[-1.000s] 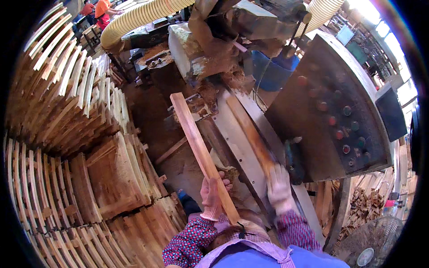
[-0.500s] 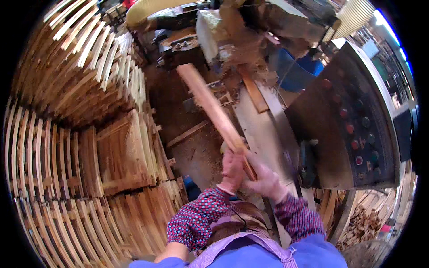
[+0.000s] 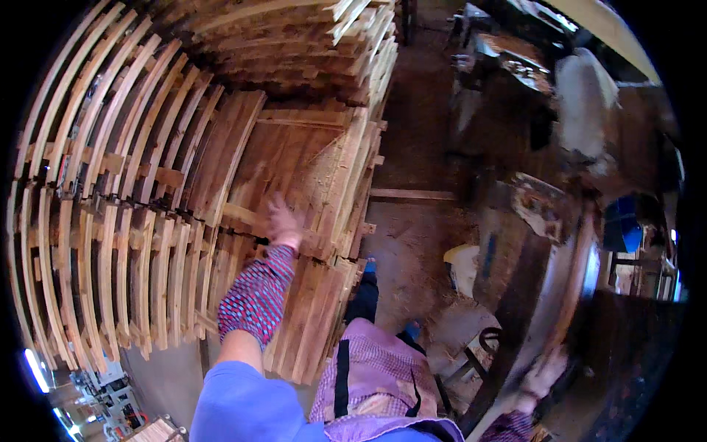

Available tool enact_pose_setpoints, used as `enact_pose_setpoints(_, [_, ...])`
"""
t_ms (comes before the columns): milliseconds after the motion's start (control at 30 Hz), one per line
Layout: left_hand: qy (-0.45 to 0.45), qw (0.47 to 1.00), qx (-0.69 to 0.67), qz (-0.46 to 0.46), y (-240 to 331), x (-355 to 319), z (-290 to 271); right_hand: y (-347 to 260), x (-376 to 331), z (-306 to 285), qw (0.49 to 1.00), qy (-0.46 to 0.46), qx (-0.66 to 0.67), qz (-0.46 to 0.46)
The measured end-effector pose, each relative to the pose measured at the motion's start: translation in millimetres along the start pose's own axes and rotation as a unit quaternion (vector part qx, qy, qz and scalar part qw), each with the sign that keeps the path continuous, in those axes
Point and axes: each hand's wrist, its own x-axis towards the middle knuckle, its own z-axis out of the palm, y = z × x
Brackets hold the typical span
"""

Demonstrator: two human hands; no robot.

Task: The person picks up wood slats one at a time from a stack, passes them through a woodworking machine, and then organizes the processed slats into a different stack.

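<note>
Two bare hands are at work well apart from each other. Reaching out from a checked red-and-blue sleeve, the left hand has its fingers spread and lies flat on the top of a stack of wooden slats; it pinches nothing. This stack stands to the person's left, with more rows of stacked slats curving round beside it. The right hand, low at the right of the view, rests on the near end of a long wooden board that lies along the metal bed of a woodworking machine. This hand is blurred, so whether its fingers are closed round the board or only pressed against it I cannot tell. Between the stack and the machine, the floor is covered with sawdust, and a loose strip of wood lies on it.
</note>
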Motion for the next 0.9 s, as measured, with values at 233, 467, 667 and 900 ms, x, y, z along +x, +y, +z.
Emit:
enact_pose_setpoints(233, [0.102,0.98,0.168,-0.023,-123.4,226.3,16.2,45.8,120.6,36.5,0.988,-0.075,0.131,-0.021])
enact_pose_setpoints(467, [0.077,0.984,0.153,0.056,-175.9,296.3,31.3,36.4,204.1,62.2,0.924,-0.009,0.376,0.072])
enact_pose_setpoints(667, [-0.25,0.763,-0.595,0.039,-75.5,81.3,5.1,-156.7,175.9,6.6,0.913,0.016,0.404,0.048])
enact_pose_setpoints(900, [-0.434,0.499,-0.745,0.087,70.0,-226.2,14.1,-264.5,77.7,-127.7,0.739,-0.356,0.57,0.054])
